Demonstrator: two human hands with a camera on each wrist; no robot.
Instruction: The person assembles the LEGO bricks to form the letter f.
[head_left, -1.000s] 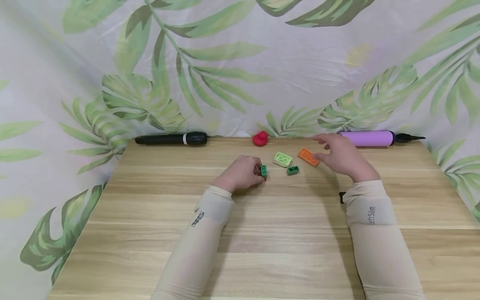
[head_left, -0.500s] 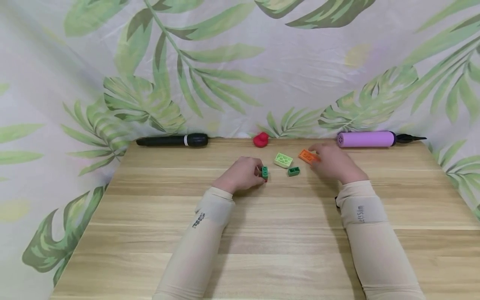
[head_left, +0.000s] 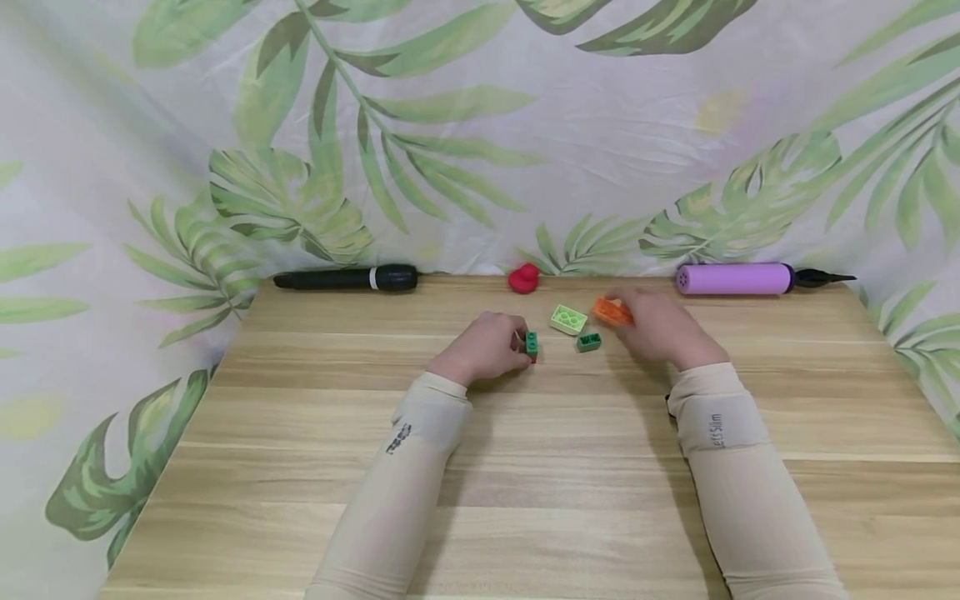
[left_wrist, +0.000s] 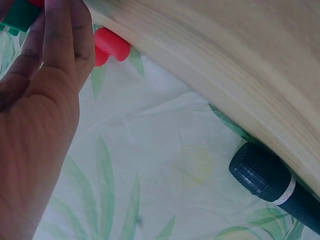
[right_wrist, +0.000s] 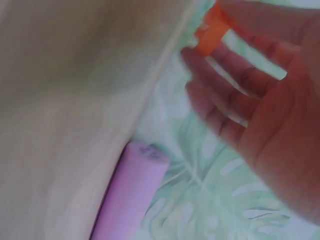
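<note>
My left hand (head_left: 487, 346) grips a green toy brick (head_left: 532, 344) with a bit of red at its lower end; in the left wrist view the green brick (left_wrist: 24, 15) and red part show at the fingers. My right hand (head_left: 660, 327) pinches an orange toy brick (head_left: 612, 312) between thumb and fingers. In the right wrist view the orange brick (right_wrist: 212, 31) is blurred at the fingertips. Between the hands lie a light green brick (head_left: 568, 320), hollow underside up, and a small dark green brick (head_left: 588, 342).
Along the back edge of the wooden table (head_left: 525, 483) sit a black microphone (head_left: 347, 278), a red rubber duck (head_left: 523, 278) and a purple hand pump (head_left: 735, 278) with a black nozzle. A leaf-patterned cloth (head_left: 450, 125) hangs behind.
My right hand has moved left and down to the orange brick and now pinches it; the brick has tilted and shifted slightly left. My left hand stays in place with its brick.
</note>
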